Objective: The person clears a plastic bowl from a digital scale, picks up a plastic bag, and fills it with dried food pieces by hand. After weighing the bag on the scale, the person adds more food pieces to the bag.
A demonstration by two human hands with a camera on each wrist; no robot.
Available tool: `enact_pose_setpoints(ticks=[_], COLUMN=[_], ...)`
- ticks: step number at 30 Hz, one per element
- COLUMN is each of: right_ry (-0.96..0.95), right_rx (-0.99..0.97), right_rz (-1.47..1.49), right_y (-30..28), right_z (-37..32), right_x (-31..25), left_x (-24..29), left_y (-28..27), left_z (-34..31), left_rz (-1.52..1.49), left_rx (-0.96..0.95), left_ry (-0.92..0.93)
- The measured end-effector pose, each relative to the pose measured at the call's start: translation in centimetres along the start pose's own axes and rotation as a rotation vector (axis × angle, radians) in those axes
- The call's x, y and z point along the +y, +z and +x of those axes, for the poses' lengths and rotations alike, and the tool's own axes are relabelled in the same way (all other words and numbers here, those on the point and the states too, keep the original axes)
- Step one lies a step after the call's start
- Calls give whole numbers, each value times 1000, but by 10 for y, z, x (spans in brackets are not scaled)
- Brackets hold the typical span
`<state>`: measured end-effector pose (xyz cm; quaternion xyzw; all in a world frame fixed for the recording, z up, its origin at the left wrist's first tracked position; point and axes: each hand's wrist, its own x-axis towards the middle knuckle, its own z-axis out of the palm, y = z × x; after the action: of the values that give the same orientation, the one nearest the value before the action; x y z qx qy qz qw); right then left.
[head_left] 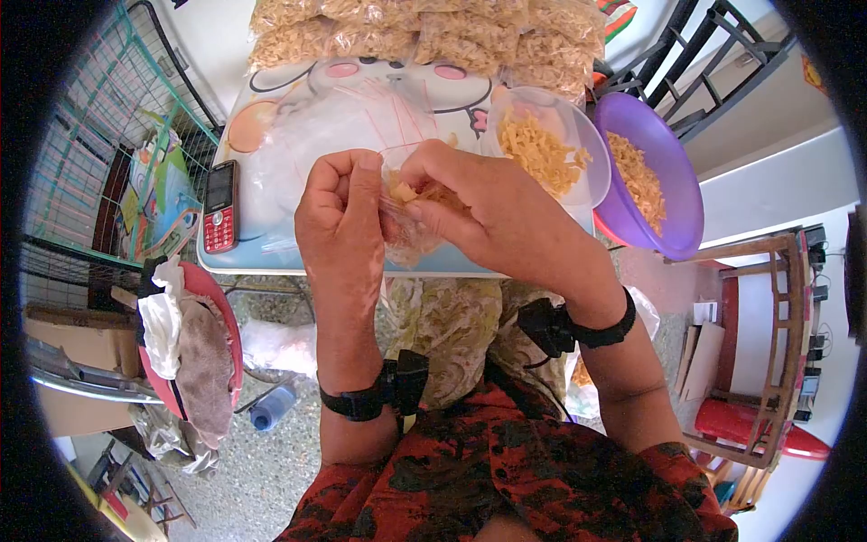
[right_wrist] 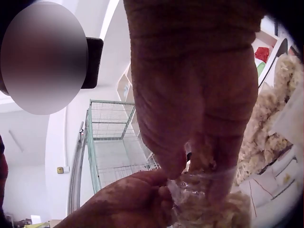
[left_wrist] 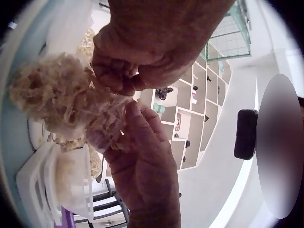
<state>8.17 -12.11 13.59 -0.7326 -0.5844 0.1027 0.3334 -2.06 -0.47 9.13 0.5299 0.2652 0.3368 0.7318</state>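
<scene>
A clear plastic bag (head_left: 411, 247) of dried yellowish flakes is between the two hands, over the near edge of the table. My left hand (head_left: 339, 217) grips the bag's mouth at its left side, fingers curled and thumb on top. From the right, my right hand (head_left: 510, 221) reaches to the mouth, thumb and fingers around some flakes (head_left: 400, 188). In the right wrist view its fingers (right_wrist: 221, 175) go down inside the film, where the bag hides their tips. The left wrist view shows the bag's bulging lower part (left_wrist: 52, 92) packed with flakes.
Loose clear bags (head_left: 312, 135) lie behind the hands. Filled bags (head_left: 379, 41) are stacked at the back. A translucent tub (head_left: 593, 176) and a purple basin (head_left: 685, 203), both with flakes, stand to the right. A red phone (head_left: 219, 208) lies at the table's left edge.
</scene>
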Motion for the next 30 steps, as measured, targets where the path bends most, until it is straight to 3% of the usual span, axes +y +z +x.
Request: enact_pose_setpoints(ticks=[14, 17, 23, 26, 30], right_ry=[59, 64, 271, 167, 20], right_rx=[-91, -2, 47, 177, 89], right_rz=[-185, -57, 282, 318, 89], right_y=[5, 5, -9, 2, 9], right_z=[8, 7, -4, -1, 5], right_x=[11, 5, -11, 2, 11], left_x=[-1, 2, 1, 2, 4], left_y=[4, 1, -4, -1, 4], left_z=[-6, -3, 3, 1, -3], left_rz=[119, 146, 78, 93, 78], left_rx=[-151, -92, 15, -1, -41], left_ry=[153, 118, 18, 26, 62])
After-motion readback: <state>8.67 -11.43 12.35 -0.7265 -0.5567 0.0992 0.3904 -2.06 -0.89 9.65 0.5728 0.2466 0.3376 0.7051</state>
